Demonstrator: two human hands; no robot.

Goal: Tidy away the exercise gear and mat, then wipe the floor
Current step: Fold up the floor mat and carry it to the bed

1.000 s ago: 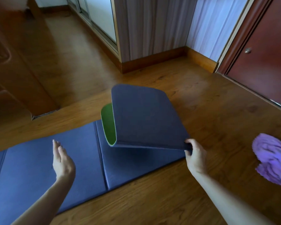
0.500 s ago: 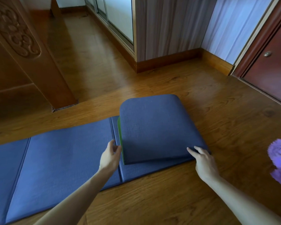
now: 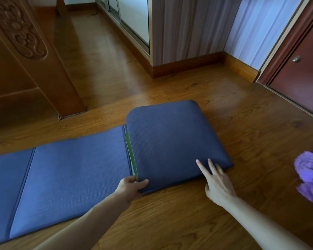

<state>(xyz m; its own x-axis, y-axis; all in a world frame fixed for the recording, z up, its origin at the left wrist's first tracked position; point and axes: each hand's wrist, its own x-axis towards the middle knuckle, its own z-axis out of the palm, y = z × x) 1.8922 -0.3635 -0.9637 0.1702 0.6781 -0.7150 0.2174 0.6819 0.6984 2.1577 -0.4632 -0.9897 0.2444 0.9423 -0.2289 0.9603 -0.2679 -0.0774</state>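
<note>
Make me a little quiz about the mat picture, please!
1. True or false: the mat is completely folded up.
2. Which hand grips the corner of the folded part: A) left hand, B) right hand?
3. What colour is the fluffy cloth on the floor?

Key: 1 false, since most of it lies flat; 2 A; 3 purple.

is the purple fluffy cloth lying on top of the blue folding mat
No, the purple fluffy cloth lies on the bare wooden floor to the right of the blue folding mat, apart from it.
</note>
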